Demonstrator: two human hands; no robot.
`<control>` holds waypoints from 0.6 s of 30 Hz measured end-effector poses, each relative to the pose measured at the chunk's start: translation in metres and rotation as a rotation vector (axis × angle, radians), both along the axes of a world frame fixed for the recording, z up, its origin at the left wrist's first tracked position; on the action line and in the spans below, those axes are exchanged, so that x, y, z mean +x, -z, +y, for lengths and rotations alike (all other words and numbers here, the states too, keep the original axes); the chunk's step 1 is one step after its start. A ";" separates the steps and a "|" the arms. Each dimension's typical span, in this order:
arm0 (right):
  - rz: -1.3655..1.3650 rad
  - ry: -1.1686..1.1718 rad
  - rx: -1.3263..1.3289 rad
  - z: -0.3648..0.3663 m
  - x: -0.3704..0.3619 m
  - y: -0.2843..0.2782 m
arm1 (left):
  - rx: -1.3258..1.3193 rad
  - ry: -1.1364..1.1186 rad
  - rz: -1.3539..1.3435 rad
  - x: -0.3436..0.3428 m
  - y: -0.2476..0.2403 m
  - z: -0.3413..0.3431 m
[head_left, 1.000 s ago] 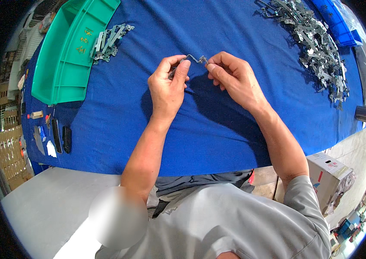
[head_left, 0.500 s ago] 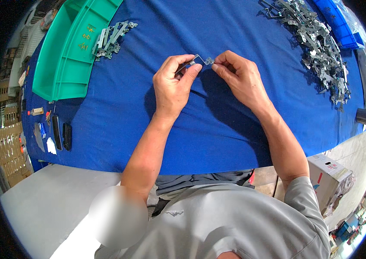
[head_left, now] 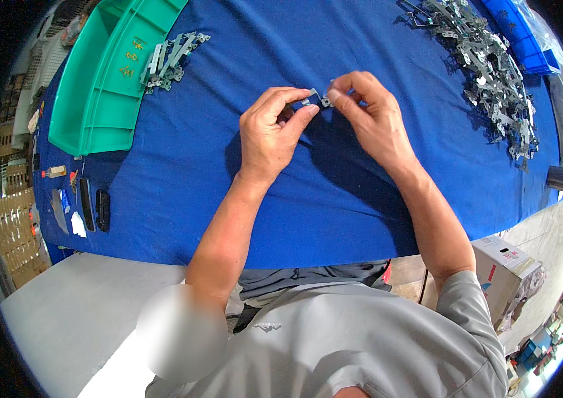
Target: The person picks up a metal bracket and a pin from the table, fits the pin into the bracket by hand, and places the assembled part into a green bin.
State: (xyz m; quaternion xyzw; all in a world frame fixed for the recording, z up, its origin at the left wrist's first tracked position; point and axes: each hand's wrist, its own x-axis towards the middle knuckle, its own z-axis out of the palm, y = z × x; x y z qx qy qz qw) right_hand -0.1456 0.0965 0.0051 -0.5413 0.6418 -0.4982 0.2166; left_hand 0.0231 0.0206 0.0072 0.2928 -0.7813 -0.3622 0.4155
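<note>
Bent metal bracket [head_left: 326,102] is held above the blue-covered tabletop [head_left: 149,199], pinched by the left hand's [head_left: 269,129] fingers. Right hand's [head_left: 371,114] fingers, blurred, are bunched narrowly beside its end; grip cannot be told. Bracket could be twisted loose if pushed off-line.

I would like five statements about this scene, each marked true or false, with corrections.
1. The left hand holds a thin metal piece. True.
2. The green bin stands on the left side of the blue cloth. True.
3. The right hand lies flat on the cloth. False: it is above the cloth, close to the metal piece.
4. The larger pile of metal parts is on the right. True.
5. The smaller pile lies inside the green bin. False: it lies on the cloth, beside the bin.
</note>
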 end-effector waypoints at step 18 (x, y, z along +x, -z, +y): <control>-0.199 -0.107 0.138 0.003 0.009 -0.012 | 0.397 -0.093 0.149 0.002 0.010 -0.002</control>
